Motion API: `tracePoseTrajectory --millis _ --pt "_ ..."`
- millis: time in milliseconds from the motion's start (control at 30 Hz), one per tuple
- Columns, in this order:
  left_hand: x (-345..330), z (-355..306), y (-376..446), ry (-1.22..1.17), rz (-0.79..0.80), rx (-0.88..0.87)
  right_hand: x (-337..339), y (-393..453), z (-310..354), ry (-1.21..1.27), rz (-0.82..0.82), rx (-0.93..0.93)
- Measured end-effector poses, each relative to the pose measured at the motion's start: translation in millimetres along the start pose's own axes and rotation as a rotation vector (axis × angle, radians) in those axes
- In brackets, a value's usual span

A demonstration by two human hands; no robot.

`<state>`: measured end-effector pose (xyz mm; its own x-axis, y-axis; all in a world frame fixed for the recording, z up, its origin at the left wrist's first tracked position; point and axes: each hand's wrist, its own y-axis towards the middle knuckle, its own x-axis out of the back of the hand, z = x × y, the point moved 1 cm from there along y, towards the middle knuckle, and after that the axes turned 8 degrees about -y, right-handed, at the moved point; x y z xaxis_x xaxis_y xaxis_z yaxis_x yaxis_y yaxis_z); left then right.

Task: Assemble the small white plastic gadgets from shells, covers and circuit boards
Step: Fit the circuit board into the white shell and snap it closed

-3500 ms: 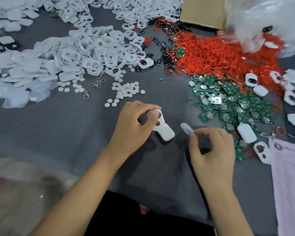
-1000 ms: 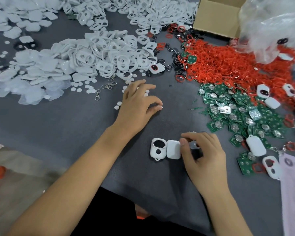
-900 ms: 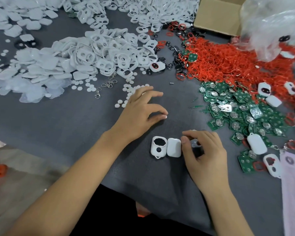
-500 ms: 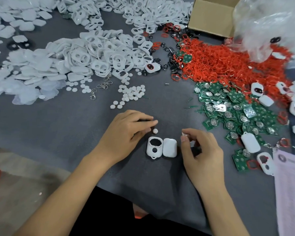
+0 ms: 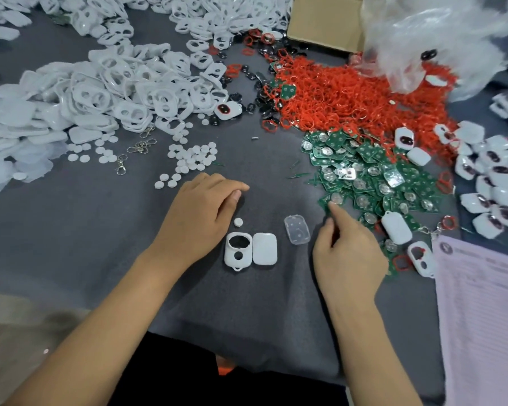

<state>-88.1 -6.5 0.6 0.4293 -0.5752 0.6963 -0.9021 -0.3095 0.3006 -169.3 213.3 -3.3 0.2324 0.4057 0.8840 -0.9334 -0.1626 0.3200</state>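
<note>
Two white shell halves lie side by side on the grey worktop (image 5: 71, 244): the holed shell (image 5: 238, 252) touching the plain cover (image 5: 264, 249), a small white disc (image 5: 238, 222) just above, a clear insert (image 5: 296, 233) beside them, seemingly staged for assembly. The left hand (image 5: 200, 218) rests loosely curled, holding nothing. The right hand (image 5: 346, 253) reaches a finger to the green circuit boards (image 5: 373, 177), gripping nothing yet. Beyond lie red rings (image 5: 349, 98), white shell heaps (image 5: 115, 89), a cardboard box (image 5: 323, 22).
</note>
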Motion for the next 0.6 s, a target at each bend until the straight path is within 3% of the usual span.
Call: tracePoseTrajectory --millis 333,600 --pt "0 5 -5 -0.064 0.047 0.015 -1 16 0 -0.033 0.123 0.053" --pt "2 2 -5 -0.070 0.040 0.029 -17 24 12 0.136 0.182 0.328"
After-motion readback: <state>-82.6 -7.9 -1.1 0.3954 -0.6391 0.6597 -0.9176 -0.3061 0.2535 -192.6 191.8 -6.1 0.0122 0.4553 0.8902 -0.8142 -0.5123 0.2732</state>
